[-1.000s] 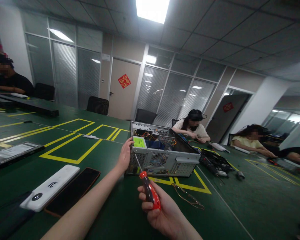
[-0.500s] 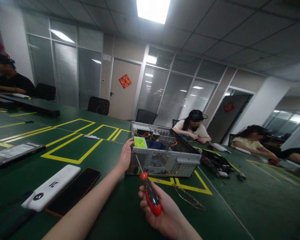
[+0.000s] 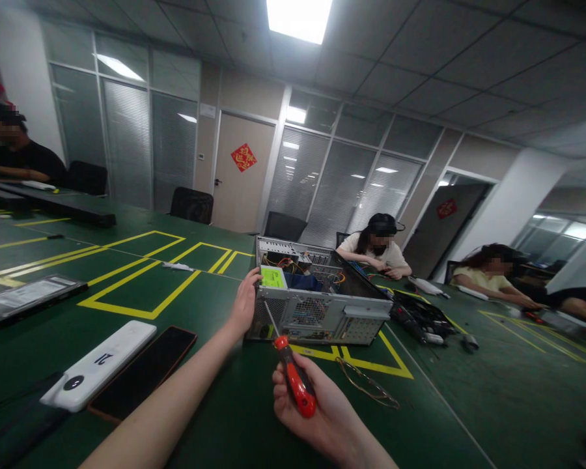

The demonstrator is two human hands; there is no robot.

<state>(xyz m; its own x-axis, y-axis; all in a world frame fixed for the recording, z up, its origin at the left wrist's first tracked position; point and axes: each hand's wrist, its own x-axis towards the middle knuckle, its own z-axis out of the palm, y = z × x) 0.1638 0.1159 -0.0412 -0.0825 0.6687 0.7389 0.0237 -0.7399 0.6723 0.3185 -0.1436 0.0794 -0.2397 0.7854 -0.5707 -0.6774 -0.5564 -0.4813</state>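
One computer case [image 3: 325, 312] sits on the counter [image 3: 508, 404]; before it, the right grip [image 3: 317, 405] is wrapped round one screwdriver [image 3: 299, 385]. The left grip [image 3: 244, 305] touches the case's left side, closure unclear; one phone [image 3: 149, 371] lies left of it.

The screwdriver [image 3: 282, 346] sits turned about its own length in the right hand [image 3: 320, 410]: its handle [image 3: 299, 384], black on the left and red on the right a second ago, then broadly black on top, now shows a red face. The fingers [image 3: 279, 389] bunch closer together along its left side than before.
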